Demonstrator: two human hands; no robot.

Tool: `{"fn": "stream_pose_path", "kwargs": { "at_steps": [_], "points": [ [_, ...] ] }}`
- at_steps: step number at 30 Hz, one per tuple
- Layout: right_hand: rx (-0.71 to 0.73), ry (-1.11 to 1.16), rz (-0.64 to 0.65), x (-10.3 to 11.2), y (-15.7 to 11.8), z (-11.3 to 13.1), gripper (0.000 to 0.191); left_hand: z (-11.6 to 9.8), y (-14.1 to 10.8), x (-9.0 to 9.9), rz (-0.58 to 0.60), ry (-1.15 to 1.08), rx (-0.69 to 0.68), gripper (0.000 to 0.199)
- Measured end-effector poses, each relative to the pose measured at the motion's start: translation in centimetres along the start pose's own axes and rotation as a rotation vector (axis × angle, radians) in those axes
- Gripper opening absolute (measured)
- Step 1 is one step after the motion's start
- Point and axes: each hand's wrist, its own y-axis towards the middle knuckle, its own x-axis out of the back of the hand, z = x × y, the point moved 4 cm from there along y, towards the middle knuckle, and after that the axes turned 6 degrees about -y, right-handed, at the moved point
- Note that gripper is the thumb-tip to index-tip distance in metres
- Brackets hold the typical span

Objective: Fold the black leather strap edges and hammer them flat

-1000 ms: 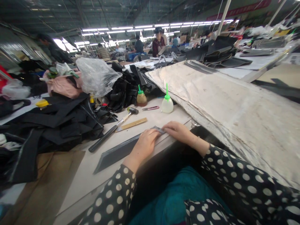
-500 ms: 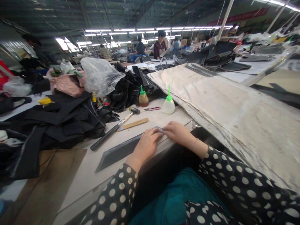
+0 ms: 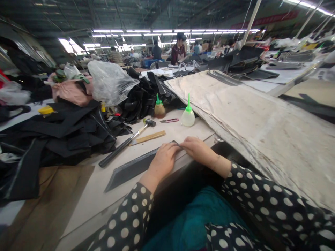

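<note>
Left hand (image 3: 162, 161): fingers together, closed down over the far end of one dark strip (image 3: 133, 169). Right hand (image 3: 196, 148): fingertips drawn together, gripping that same end. Strip's visible length: flat on pale table (image 3: 85, 204). Beyond it: one wooden stick (image 3: 148, 138), one hammer (image 3: 117, 151), one pair of snips (image 3: 171, 120), one brown bottle (image 3: 159, 111), one clear bottle (image 3: 187, 118), both green-spouted.

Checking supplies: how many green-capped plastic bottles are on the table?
2: a brownish, round plastic bottle by the black material pile, and a whitish, round plastic bottle farther right. The pile could hide more.
</note>
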Motion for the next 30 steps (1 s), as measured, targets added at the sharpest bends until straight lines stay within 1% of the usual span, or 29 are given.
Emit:
{"fn": "stream_pose_path", "kwargs": {
  "at_steps": [3, 6, 10, 13, 17, 20, 22, 25, 27, 30],
  "points": [
    [0.073, -0.164, 0.06, 0.2, -0.1, 0.9, 0.023, 0.1, 0.0, -0.1, -0.009, 0.003, 0.016, 0.03],
    [0.111, -0.275, 0.112, 0.4, -0.2, 1.5, 0.024, 0.0, -0.1, -0.1, -0.007, 0.032, 0.011, 0.029],
    [0.128, -0.308, 0.124, 0.6, -0.4, 1.6, 0.023, -0.2, -0.2, 0.1, -0.023, 0.071, 0.03, 0.026],
    [0.097, -0.3, 0.112, 0.7, -1.1, 1.4, 0.021, -0.4, -0.2, 0.2, -0.018, 0.084, 0.048, 0.025],
    [0.054, -0.269, 0.104, 1.0, -2.3, 1.3, 0.02, -0.6, -0.2, 0.2, -0.007, 0.098, 0.052, 0.026],
    [0.043, -0.249, 0.094, 1.3, -2.4, 1.0, 0.02, -0.6, -0.2, 0.1, 0.001, 0.122, 0.058, 0.031],
    [0.039, -0.18, 0.087, 1.4, -1.9, 0.5, 0.02, -0.6, -0.2, -0.2, 0.022, 0.149, 0.063, 0.034],
    [-0.009, 0.046, 0.053, 1.2, -0.9, -0.9, 0.024, -0.6, -0.2, -0.5, 0.047, 0.186, 0.071, 0.033],
    [-0.022, 0.158, 0.032, 0.9, -0.1, -1.5, 0.029, -0.6, -0.3, -0.6, 0.047, 0.196, 0.076, 0.033],
    [0.04, 0.165, 0.044, 0.2, 0.6, -1.4, 0.034, -0.6, -0.2, -0.6, 0.039, 0.198, 0.083, 0.033]
  ]
}}
